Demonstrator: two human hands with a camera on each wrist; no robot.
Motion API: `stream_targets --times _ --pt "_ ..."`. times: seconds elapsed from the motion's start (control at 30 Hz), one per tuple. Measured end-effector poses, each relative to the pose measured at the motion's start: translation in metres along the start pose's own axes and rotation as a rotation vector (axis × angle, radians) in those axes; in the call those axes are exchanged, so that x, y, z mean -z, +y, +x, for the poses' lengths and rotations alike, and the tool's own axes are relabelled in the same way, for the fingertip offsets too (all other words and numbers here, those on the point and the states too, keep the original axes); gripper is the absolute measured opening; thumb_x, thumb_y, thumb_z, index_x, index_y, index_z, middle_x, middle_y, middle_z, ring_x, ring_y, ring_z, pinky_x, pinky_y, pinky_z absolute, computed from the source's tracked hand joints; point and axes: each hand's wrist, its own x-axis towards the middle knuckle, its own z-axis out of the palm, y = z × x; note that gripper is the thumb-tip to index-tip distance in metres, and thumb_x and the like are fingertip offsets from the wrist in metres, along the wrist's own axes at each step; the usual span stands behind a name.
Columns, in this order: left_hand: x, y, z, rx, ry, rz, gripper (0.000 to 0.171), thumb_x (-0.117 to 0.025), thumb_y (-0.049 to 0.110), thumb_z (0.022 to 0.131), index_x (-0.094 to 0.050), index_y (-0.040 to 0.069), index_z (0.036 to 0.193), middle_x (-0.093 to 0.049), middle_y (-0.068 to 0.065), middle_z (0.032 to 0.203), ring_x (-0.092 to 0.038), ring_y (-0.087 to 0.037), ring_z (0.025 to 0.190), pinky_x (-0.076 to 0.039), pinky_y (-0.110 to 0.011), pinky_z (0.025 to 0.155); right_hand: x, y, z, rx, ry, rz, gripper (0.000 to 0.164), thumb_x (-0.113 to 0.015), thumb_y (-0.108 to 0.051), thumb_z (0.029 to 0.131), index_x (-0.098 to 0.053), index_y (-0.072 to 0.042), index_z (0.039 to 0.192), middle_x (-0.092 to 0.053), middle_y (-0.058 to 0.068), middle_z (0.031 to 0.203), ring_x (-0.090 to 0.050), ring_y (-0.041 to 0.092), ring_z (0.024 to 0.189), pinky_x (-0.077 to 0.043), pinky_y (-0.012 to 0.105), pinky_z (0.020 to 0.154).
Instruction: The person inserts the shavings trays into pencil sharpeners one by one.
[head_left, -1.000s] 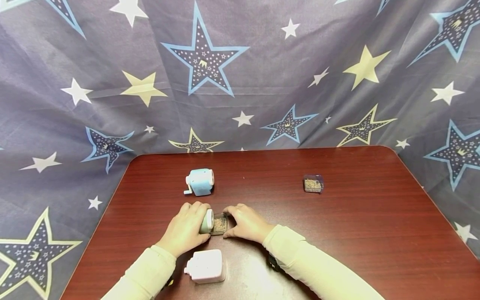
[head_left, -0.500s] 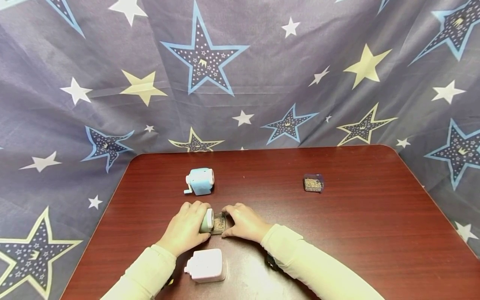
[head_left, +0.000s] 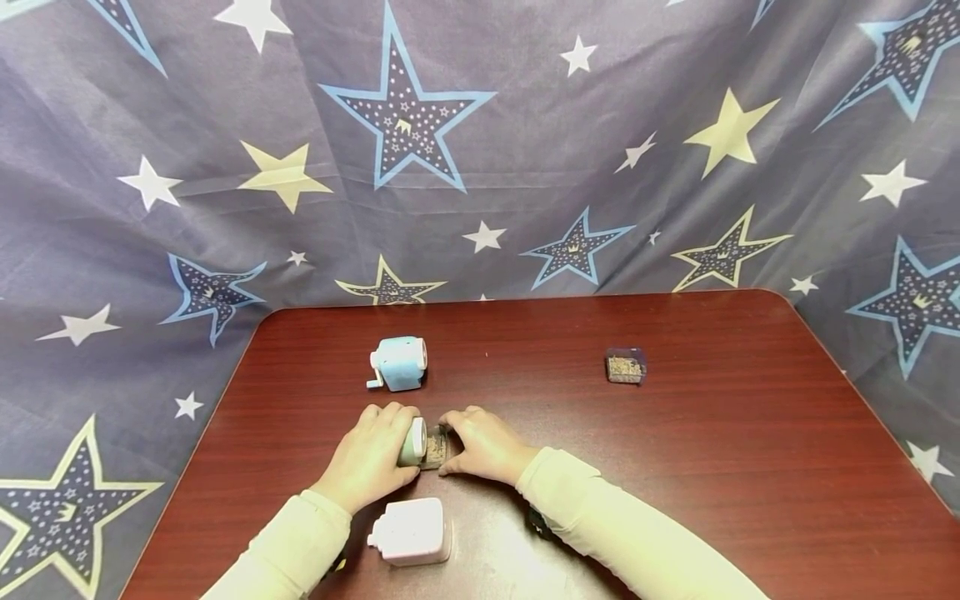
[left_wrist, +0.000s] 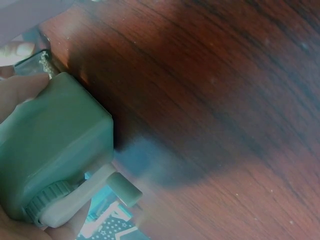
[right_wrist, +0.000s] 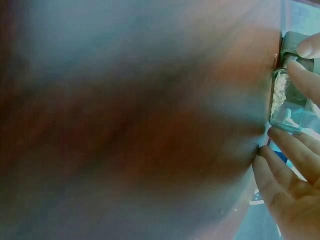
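Note:
In the head view my left hand (head_left: 371, 458) grips a green crank pencil sharpener (head_left: 412, 443) from above, on the table. Its pale crank handle (left_wrist: 82, 195) shows in the left wrist view. A see-through shavings drawer (head_left: 435, 448) stands partway out of the sharpener's right side, with pencil shavings inside. My right hand (head_left: 487, 446) holds that drawer by its outer end, between thumb and fingers. In the right wrist view the drawer (right_wrist: 287, 100) shows shavings along one side, and part of the sharpener is hidden behind fingers.
Behind the hands stands a light blue crank sharpener (head_left: 401, 364). A pink sharpener (head_left: 411, 532) sits in front of them. Farther right lies a separate see-through drawer (head_left: 626, 367) with shavings. A star-patterned cloth (head_left: 480, 167) hangs along the table's back edge.
My right hand has shifted slightly left, and the drawer has slid a little farther into the green sharpener. The left hand keeps its grip in place.

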Motion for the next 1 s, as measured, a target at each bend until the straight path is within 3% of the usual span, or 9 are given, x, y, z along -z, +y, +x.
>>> stream_targets --times 0.67,1.0 --pt "-0.0002 0.0008 0.0012 0.026 -0.028 -0.007 0.069 -0.090 0.024 0.060 -0.061 0.004 0.119 -0.063 -0.008 0.108 -0.053 -0.031 0.095 -0.053 -0.047 0.074 -0.0049 -0.0045 0.0025 0.001 0.005 -0.016 0.064 -0.085 -0.039 0.070 -0.068 -0.003 0.121 -0.074 0.008 0.110 -0.062 0.018 0.094 -0.053 0.031 0.085" --pt "-0.0004 0.0008 -0.0003 0.020 -0.012 -0.004 0.068 -0.090 0.023 0.058 -0.062 0.004 0.117 -0.062 -0.008 0.106 -0.053 -0.030 0.092 -0.053 -0.046 0.073 -0.0045 -0.0010 0.0007 0.003 0.015 0.049 0.068 -0.086 -0.034 0.070 -0.067 0.002 0.124 -0.073 0.010 0.112 -0.066 0.024 0.101 -0.052 0.034 0.091"
